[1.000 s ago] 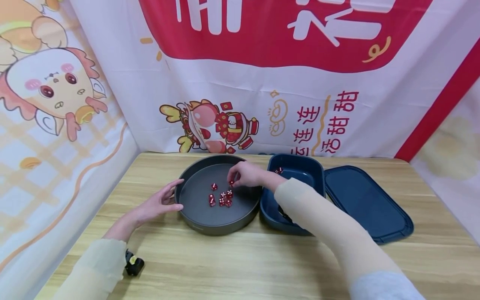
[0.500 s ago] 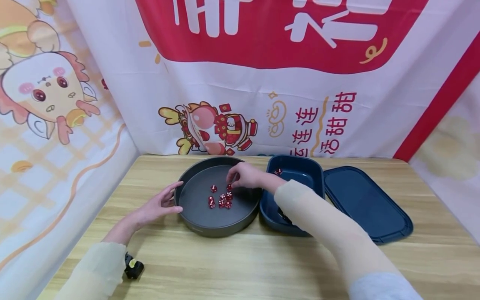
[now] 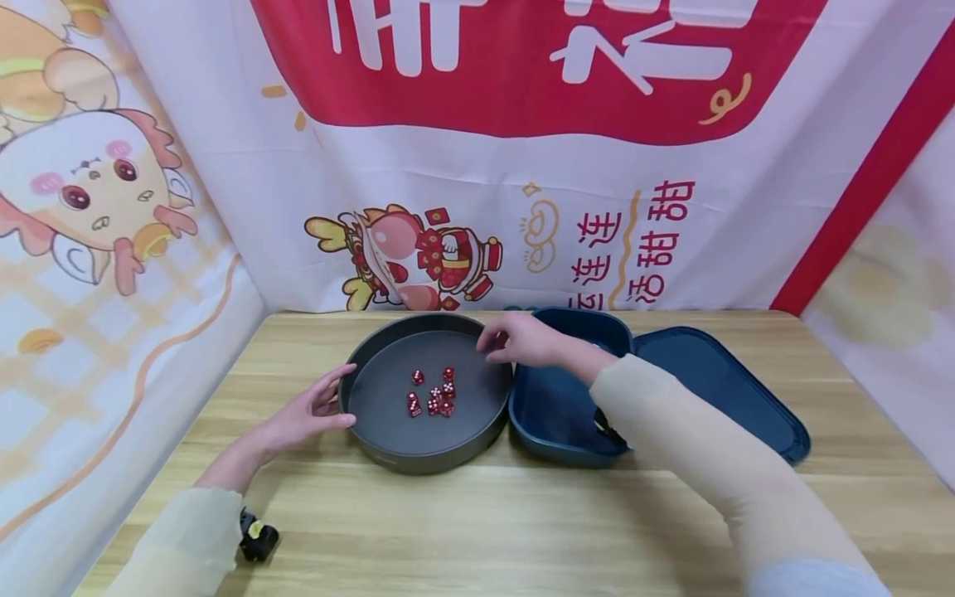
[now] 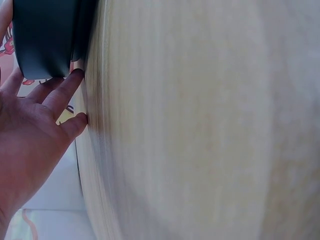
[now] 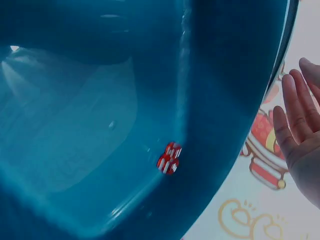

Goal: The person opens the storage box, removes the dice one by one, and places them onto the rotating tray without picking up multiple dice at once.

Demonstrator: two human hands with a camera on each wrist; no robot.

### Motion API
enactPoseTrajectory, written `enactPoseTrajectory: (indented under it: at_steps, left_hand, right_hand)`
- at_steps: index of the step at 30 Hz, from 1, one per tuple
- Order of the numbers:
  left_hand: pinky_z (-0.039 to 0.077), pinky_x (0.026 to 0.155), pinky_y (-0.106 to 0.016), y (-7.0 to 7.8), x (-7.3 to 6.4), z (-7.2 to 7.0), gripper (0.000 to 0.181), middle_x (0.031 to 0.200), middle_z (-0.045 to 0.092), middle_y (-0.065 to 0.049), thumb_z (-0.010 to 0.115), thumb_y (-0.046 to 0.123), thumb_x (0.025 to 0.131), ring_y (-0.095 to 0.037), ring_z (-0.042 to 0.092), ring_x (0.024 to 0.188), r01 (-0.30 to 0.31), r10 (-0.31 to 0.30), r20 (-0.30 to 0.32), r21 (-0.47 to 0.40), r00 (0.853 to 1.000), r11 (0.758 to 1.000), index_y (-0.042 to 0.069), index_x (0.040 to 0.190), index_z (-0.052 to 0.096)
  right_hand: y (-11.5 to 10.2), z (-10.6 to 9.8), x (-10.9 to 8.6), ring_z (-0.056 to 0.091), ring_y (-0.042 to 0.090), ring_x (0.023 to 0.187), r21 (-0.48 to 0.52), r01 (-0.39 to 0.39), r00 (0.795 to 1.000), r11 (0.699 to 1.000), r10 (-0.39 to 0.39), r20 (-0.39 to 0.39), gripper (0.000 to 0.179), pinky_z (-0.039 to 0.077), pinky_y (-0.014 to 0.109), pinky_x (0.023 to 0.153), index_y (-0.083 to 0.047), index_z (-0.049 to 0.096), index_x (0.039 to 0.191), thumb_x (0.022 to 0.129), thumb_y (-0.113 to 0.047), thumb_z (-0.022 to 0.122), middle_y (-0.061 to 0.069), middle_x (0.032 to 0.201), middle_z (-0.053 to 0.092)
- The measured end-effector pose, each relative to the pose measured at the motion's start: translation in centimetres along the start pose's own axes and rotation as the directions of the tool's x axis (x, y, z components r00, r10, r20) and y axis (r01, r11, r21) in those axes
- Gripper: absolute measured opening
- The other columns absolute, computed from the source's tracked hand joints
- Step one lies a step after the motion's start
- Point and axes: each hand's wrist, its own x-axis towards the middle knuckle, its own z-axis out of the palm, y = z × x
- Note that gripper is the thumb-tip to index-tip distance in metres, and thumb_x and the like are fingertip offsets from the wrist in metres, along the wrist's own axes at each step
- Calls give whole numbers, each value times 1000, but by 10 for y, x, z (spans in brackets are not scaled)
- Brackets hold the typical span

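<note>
A round dark grey pan (image 3: 466, 427) stands on the table with several red dice (image 3: 434, 406) clustered on its floor. One red die (image 3: 448, 374) lies at the back of that cluster. My left hand (image 3: 306, 412) touches the pan's left side with thumb and fingers spread. Above the pan's right rim hovers my right hand (image 3: 525, 340), fingers loosely bent, with no die seen in them. To the pan's right is a blue box (image 3: 552, 414); two red dice (image 5: 168, 160) lie in its corner in the right wrist view. The right forearm hides part of this box.
A blue lid (image 3: 716, 385) lies flat on the table to the right of the box. Behind everything hangs a printed cloth (image 3: 448, 157). The wooden table (image 3: 418, 531) stretches in front of the pan.
My right hand has let go of a red die in the pan and moved up and right, toward the box. The left hand has stayed at the pan's side.
</note>
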Motion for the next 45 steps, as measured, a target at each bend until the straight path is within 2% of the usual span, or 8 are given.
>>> enactPoseTrajectory:
  at_steps: [7, 13, 18, 24, 30, 36, 45]
  left_hand:
    - [26, 107, -57, 1, -3, 0, 80, 156, 11, -28, 67, 13, 93, -49, 25, 136, 28, -28, -14, 13, 1000, 1000, 14, 156, 18]
    - [23, 108, -58, 0, -2, 0, 81, 157, 11, -27, 68, 17, 93, -49, 22, 137, 22, -22, -2, 3, 1000, 1000, 13, 156, 18]
    - [21, 109, -59, 0, -2, 0, 80, 157, 9, -28, 67, 16, 93, -50, 19, 138, 24, -24, -1, 7, 1000, 1000, 14, 156, 17]
    - [22, 108, -59, 0, -3, 0, 80, 156, 9, -29, 66, 15, 94, -51, 20, 138, 28, -28, -1, 12, 1000, 1000, 14, 156, 17]
    - [22, 108, -59, 0, -1, 1, 80, 156, 9, -29, 67, 16, 93, -51, 22, 137, 28, -28, 2, 11, 1000, 1000, 14, 156, 17]
    - [24, 108, -58, 0, 0, 0, 81, 156, 11, -28, 68, 16, 93, -50, 24, 137, 28, -28, 6, 4, 1000, 1000, 13, 156, 17]
    - [25, 108, -58, 3, 0, 0, 79, 157, 10, -26, 66, 14, 94, -49, 24, 137, 48, -48, 1, 9, 999, 999, 15, 156, 17]
  right_hand:
    - [13, -13, -21, 64, 17, 88, 11, -7, 999, 1000, 7, -32, 17, 54, 29, 78, -4, 72, 106, 90, -7, 70, 2, 99, 69]
    - [29, -20, -40, 61, 15, 83, -21, 0, 998, 1000, -1, -70, 17, 53, 31, 76, -5, 72, 105, 89, -8, 71, 1, 96, 69]
    - [43, -23, -53, 61, 16, 86, -9, -43, 993, 999, 42, -109, 15, 53, 34, 77, -8, 72, 104, 89, -10, 72, 0, 95, 68]
    - [59, -23, -62, 62, 17, 89, -13, -88, 986, 996, 85, -142, 19, 53, 36, 80, -6, 72, 108, 89, -8, 71, 4, 104, 69]
    - [72, -24, -64, 61, 21, 89, -6, -138, 980, 990, 135, -149, 27, 52, 40, 79, -3, 68, 115, 89, -10, 71, 14, 110, 67]
    - [88, -19, -56, 60, 28, 101, -4, -220, 969, 975, 219, -113, 40, 51, 42, 84, -3, 60, 127, 89, -12, 72, 18, 120, 62]
    - [102, -21, -42, 53, 35, 119, -3, -249, 967, 969, 248, -56, 50, 46, 49, 96, -3, 52, 137, 90, -10, 69, 20, 136, 52]
